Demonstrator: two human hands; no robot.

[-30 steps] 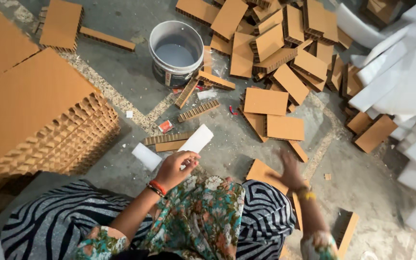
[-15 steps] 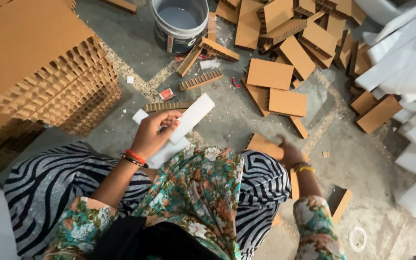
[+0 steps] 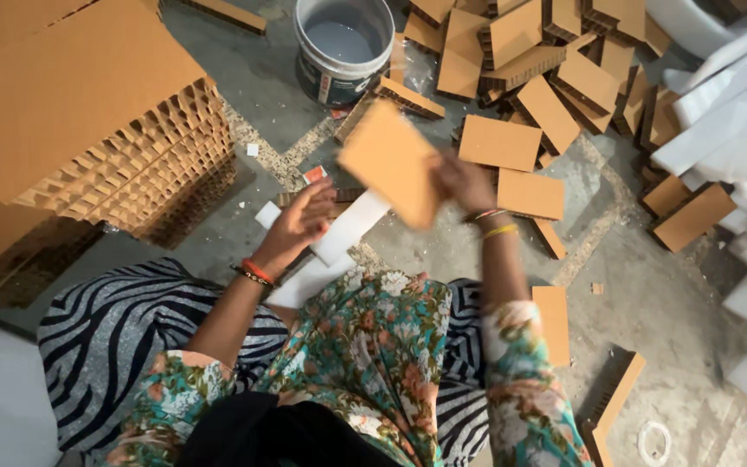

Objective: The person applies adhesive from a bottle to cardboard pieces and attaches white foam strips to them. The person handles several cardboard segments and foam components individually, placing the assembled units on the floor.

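My left hand (image 3: pixel 303 220) grips a white foam strip (image 3: pixel 352 227) that slants up to the right above my lap. Another white piece (image 3: pixel 306 282) lies under it on my knee. My right hand (image 3: pixel 462 180) holds a brown honeycomb cardboard piece (image 3: pixel 391 159) up in the air, tilted, just above the white strip's upper end. I sit on the floor in floral and zebra-striped clothes.
A tall stack of honeycomb cardboard sheets (image 3: pixel 105 130) stands at the left. A grey bucket (image 3: pixel 342 47) sits ahead. Several loose cardboard pieces (image 3: pixel 512 138) litter the floor ahead and right. White foam strips (image 3: pixel 728 112) pile at the right edge.
My right hand has lifted a cardboard piece off the floor and brought it up toward the white strip. My left hand keeps the strip, now a little higher.
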